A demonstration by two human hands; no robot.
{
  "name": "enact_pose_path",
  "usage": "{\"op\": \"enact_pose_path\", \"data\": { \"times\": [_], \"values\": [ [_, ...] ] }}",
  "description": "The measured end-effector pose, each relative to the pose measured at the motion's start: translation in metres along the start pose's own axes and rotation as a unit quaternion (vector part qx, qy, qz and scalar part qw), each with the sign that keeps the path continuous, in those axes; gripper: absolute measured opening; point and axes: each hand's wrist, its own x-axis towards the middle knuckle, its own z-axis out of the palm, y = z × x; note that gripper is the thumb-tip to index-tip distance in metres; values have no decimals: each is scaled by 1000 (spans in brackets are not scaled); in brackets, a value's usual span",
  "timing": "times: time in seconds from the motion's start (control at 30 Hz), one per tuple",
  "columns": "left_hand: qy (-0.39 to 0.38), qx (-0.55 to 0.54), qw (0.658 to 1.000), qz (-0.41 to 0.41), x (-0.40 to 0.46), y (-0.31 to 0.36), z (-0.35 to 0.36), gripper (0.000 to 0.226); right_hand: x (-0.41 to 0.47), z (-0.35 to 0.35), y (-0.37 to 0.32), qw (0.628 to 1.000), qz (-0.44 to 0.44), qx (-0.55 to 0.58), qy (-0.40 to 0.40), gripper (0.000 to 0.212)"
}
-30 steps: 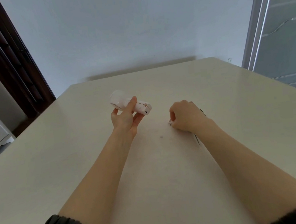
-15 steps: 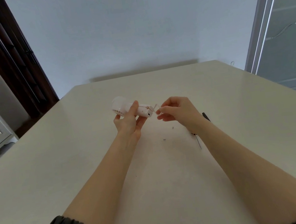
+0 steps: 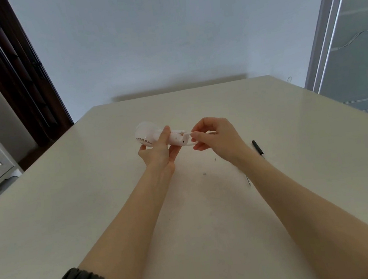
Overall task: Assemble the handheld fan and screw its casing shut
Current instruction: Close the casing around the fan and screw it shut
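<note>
My left hand (image 3: 158, 149) holds a small white handheld fan (image 3: 147, 137) above the table, its round head pointing left and its handle pointing right. My right hand (image 3: 215, 137) pinches a small white part against the open end of the handle (image 3: 179, 138). Two tiny screws (image 3: 204, 173) (image 3: 215, 159) lie on the table just below the hands. A screwdriver lies to the right, its black handle (image 3: 257, 147) showing past my right wrist and its metal tip (image 3: 248, 181) showing below my forearm.
The cream table (image 3: 92, 198) fills the view, its far edge near a pale blue wall. A dark wooden door frame (image 3: 17, 74) stands at the left, a glass door (image 3: 352, 35) at the right.
My right hand lifted off the table with a small white part and brought it to the end of the fan's handle. My left hand kept holding the fan.
</note>
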Motion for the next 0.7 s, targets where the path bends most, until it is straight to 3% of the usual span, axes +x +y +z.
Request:
{"op": "enact_pose_path", "data": {
  "times": [0.2,0.4,0.53,0.7],
  "values": [
    [-15,14,1000,-8,-3,-1,1,74,1,2,-1,991,-52,-103,67,4],
    [-41,60,997,-29,-8,0,0,79,0,-2,-4,986,-62,-141,69,3],
    [-68,110,991,-24,-15,-4,3,97,-1,-7,-8,989,-74,-129,30,5],
    [-102,124,986,-37,-19,-2,6,97,-2,-12,-9,995,-70,-69,17,6]
  ]
}}
